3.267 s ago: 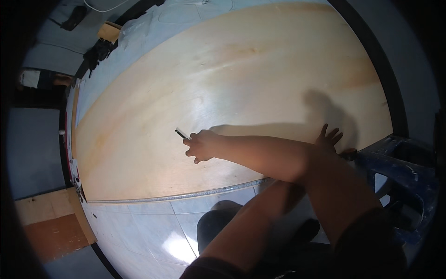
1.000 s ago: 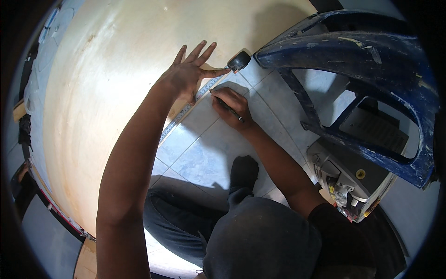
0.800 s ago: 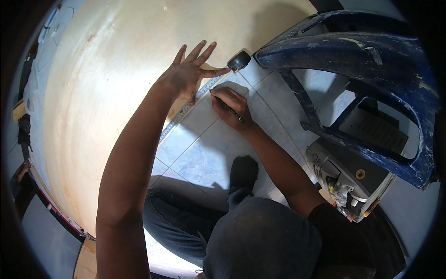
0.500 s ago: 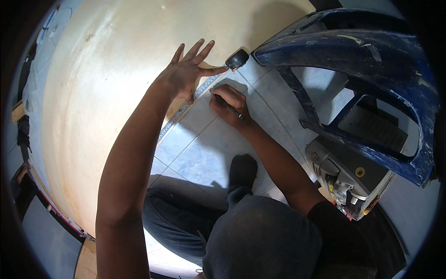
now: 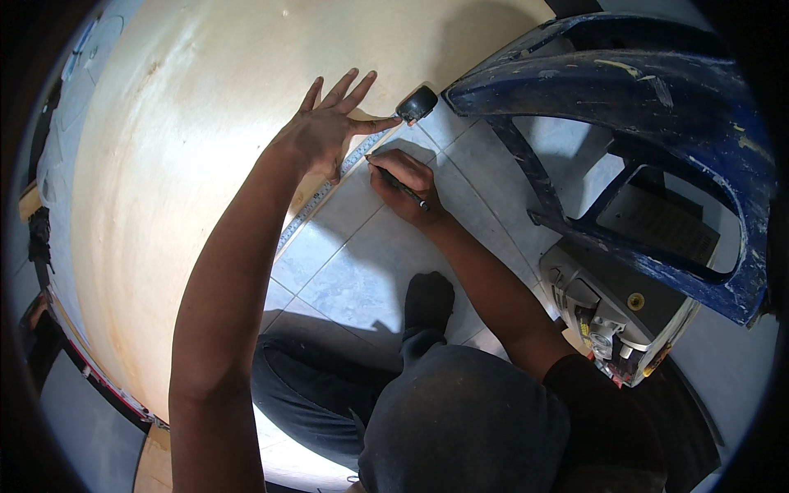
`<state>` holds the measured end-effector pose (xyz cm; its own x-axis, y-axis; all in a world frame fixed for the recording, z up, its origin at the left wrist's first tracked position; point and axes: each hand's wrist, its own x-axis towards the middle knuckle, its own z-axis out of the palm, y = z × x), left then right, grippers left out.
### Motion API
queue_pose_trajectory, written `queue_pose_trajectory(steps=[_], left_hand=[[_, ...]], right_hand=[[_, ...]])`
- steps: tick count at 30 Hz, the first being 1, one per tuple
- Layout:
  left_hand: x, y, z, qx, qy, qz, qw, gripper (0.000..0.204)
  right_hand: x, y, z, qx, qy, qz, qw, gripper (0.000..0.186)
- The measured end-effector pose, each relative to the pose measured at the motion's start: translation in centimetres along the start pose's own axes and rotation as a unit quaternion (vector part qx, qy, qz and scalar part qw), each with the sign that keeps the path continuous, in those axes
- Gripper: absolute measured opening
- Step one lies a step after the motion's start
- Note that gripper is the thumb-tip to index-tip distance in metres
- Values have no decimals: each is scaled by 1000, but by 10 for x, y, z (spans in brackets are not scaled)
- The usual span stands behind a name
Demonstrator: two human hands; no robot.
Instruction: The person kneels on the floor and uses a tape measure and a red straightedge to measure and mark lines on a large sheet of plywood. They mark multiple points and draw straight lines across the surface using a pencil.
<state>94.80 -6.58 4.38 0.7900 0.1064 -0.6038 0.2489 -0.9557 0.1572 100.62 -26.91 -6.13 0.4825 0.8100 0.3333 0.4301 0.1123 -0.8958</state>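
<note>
Now my left hand lies spread, pressing the tape measure along the plywood sheet edge; my right hand pinches a pen, tip at the tape.

1. To your left, the plywood sheet lies broad and bare; your hands can sweep over it freely.
2. To your right, the blue frame crowds the tiled floor, walling off that side.
3. The tape measure lies along the sheet's edge.
</note>
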Motion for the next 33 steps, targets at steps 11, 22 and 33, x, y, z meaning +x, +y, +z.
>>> queue_pose_trajectory(steps=[11, 22, 33], left_hand=[[1, -3, 4, -5, 10, 7, 1000, 135], [1, -4, 4, -6, 17, 12, 1000, 135], [3, -4, 5, -5, 13, 16, 1000, 141]], right_hand=[[-1, 1, 2, 17, -2, 19, 1000, 18], [-2, 6, 4, 16, 15, 22, 999, 17], [0, 4, 0, -9, 4, 13, 1000, 17]])
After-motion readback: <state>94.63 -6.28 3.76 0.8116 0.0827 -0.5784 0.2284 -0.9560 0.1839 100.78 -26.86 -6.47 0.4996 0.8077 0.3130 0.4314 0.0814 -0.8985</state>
